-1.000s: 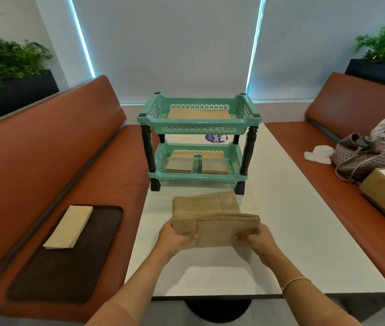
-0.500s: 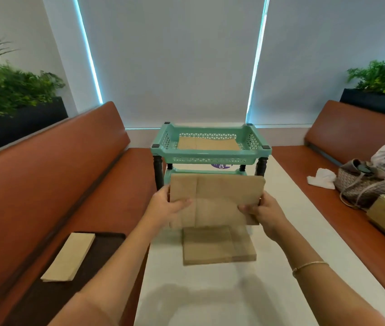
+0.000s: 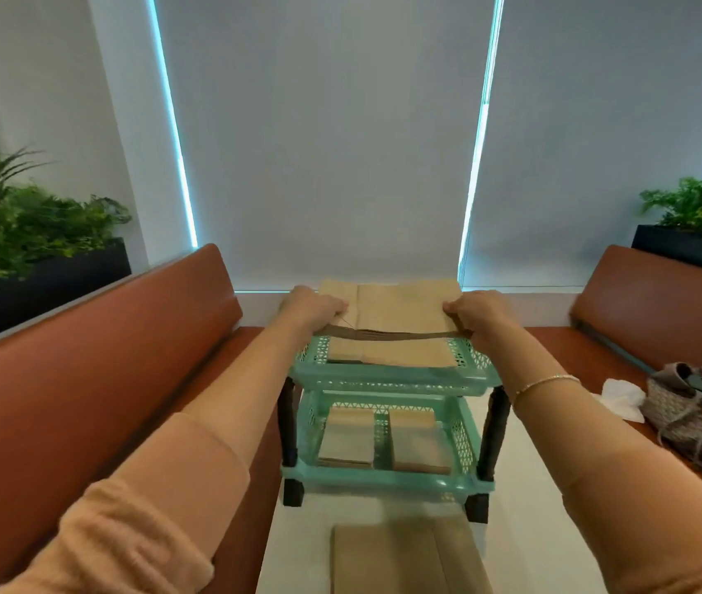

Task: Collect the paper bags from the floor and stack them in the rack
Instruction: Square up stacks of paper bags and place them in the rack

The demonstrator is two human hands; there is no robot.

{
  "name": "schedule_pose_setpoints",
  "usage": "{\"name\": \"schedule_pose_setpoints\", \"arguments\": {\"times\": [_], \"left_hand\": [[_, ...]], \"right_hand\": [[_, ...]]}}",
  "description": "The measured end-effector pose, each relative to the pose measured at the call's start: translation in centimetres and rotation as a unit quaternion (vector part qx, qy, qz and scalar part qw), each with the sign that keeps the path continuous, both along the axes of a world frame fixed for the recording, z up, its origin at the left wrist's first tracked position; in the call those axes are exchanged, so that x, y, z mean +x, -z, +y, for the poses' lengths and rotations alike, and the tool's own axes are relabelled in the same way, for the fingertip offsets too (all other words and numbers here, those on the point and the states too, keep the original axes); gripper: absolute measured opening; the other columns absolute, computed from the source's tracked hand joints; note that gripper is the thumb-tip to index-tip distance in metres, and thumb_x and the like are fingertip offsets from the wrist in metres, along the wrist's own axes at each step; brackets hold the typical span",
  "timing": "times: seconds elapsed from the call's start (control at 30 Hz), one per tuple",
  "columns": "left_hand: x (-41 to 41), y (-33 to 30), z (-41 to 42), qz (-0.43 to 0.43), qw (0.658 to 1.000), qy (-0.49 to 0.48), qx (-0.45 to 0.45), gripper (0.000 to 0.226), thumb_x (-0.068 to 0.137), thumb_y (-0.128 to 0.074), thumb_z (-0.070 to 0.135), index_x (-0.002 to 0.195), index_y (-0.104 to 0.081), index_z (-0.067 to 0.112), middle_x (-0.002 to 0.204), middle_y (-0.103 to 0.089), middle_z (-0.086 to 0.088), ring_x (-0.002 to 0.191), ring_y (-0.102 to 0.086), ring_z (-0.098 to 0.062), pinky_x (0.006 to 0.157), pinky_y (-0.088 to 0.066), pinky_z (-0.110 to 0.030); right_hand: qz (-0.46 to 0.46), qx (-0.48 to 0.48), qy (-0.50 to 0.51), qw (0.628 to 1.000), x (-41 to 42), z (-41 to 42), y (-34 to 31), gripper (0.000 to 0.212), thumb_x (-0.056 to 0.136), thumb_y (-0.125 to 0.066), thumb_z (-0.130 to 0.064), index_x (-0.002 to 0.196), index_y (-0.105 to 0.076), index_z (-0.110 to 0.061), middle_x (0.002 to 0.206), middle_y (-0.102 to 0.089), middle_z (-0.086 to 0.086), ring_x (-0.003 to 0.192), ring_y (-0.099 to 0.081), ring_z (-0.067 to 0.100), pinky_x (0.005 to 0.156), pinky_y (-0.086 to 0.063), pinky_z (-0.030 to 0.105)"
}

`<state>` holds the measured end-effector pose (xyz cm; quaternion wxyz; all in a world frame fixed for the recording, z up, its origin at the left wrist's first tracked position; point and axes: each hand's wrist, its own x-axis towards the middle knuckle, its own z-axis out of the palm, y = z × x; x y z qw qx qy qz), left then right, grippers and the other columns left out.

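Observation:
A flat stack of brown paper bags (image 3: 400, 308) hovers just above the top tray of the teal two-tier rack (image 3: 387, 381). My left hand (image 3: 308, 306) grips the stack's left end and my right hand (image 3: 475, 310) grips its right end. More brown bags (image 3: 387, 355) lie in the top tray beneath it. The lower tray holds two small piles of bags (image 3: 347, 437) side by side. Another bag pile (image 3: 400, 559) lies on the white table (image 3: 525, 529) in front of the rack.
Brown bench seats (image 3: 83, 379) run along both sides of the table. A woven handbag (image 3: 692, 413), a white tissue and a plastic bag sit on the right bench. Planters with green plants stand behind both backrests.
Both hands have carried the bag stack up and forward from in front of the rack to just above its top tray. The view has moved closer to the rack.

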<state>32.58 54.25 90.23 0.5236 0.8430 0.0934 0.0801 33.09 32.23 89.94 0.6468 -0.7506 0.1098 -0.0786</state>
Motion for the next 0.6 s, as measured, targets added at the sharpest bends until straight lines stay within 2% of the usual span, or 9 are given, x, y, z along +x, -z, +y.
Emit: {"name": "schedule_pose_setpoints", "arguments": {"times": [0.07,0.1,0.2,0.3,0.33,0.4,0.47,0.53,0.6], "left_hand": [[2.1,0.1,-0.3,0.029,0.999,0.0,0.026,0.052,0.081,-0.071,0.027,0.121,-0.052,0.0,0.116,-0.062,-0.015,0.105,-0.059,-0.027,0.094,-0.049,-0.035],[3.0,0.4,-0.6,0.044,0.998,0.007,0.034,0.045,0.083,-0.069,0.026,0.117,-0.054,0.002,0.115,-0.062,-0.015,0.101,-0.06,-0.025,0.091,-0.05,-0.033],[4.9,1.3,-1.4,0.078,0.996,0.02,0.04,0.018,0.086,-0.065,0.019,0.095,-0.057,0.006,0.099,-0.063,-0.011,0.088,-0.061,-0.023,0.078,-0.051,-0.032],[5.7,2.0,-2.0,0.106,0.989,0.015,0.1,0.024,0.088,-0.063,0.021,0.102,-0.053,0.005,0.091,-0.061,-0.01,0.09,-0.06,-0.024,0.088,-0.05,-0.034],[5.9,2.3,-2.2,0.111,0.987,0.016,0.119,0.028,0.089,-0.061,0.022,0.108,-0.052,0.005,0.096,-0.061,-0.011,0.091,-0.058,-0.024,0.09,-0.048,-0.034],[6.1,2.8,-2.6,0.119,0.982,0.019,0.148,0.035,0.09,-0.06,0.023,0.118,-0.05,0.003,0.112,-0.06,-0.014,0.101,-0.056,-0.024,0.095,-0.047,-0.033],[6.3,3.3,-2.9,0.13,0.976,0.023,0.171,0.046,0.09,-0.06,0.024,0.126,-0.049,-0.002,0.123,-0.057,-0.015,0.111,-0.055,-0.027,0.096,-0.045,-0.034],[6.3,3.7,-3.1,0.145,0.968,0.028,0.201,0.05,0.09,-0.06,0.027,0.129,-0.048,-0.001,0.126,-0.056,-0.015,0.114,-0.054,-0.028,0.093,-0.044,-0.033],[6.2,4.0,-3.1,0.149,0.963,0.026,0.223,0.05,0.09,-0.059,0.03,0.128,-0.049,0.0,0.126,-0.056,-0.014,0.114,-0.054,-0.027,0.093,-0.044,-0.033]], "right_hand": [[0.019,-0.052,0.018,0.998,2.4,0.0,-0.4,0.005,0.087,-0.057,-0.003,0.09,-0.059,-0.006,0.098,-0.055,0.013,0.087,-0.055,0.023,0.089,-0.05,0.037],[0.025,-0.085,0.033,0.996,3.6,0.0,-0.2,0.003,0.088,-0.055,-0.006,0.086,-0.058,-0.005,0.095,-0.055,0.014,0.089,-0.058,0.026,0.09,-0.051,0.038],[0.042,-0.162,0.062,0.984,6.3,0.1,1.0,0.019,0.091,-0.051,-0.01,0.103,-0.057,0.004,0.096,-0.055,0.017,0.097,-0.06,0.031,0.089,-0.052,0.038],[0.073,-0.22,0.051,0.971,7.5,0.1,2.3,0.019,0.094,-0.046,-0.011,0.107,-0.053,0.001,0.099,-0.051,0.015,0.09,-0.052,0.027,0.066,-0.049,0.029],[0.08,-0.241,0.049,0.966,7.7,0.1,2.6,0.019,0.095,-0.046,-0.012,0.107,-0.053,0.0,0.097,-0.049,0.014,0.087,-0.049,0.025,0.065,-0.046,0.028],[0.093,-0.266,0.044,0.958,7.9,0.0,3.2,0.018,0.096,-0.045,-0.014,0.106,-0.052,-0.001,0.098,-0.051,0.014,0.087,-0.051,0.025,0.078,-0.048,0.031],[0.097,-0.292,0.034,0.951,7.8,-0.2,3.5,0.025,0.096,-0.045,-0.014,0.115,-0.051,0.001,0.109,-0.056,0.017,0.097,-0.056,0.028,0.083,-0.047,0.031],[0.114,-0.328,0.016,0.938,7.7,-0.2,3.7,0.031,0.094,-0.049,-0.012,0.122,-0.047,0.001,0.119,-0.055,0.016,0.105,-0.056,0.028,0.081,-0.044,0.029],[0.139,-0.355,-0.011,0.924,7.5,-0.1,3.7,0.025,0.09,-0.055,-0.013,0.113,-0.05,-0.003,0.113,-0.056,0.014,0.098,-0.053,0.024,0.079,-0.042,0.028]]}}
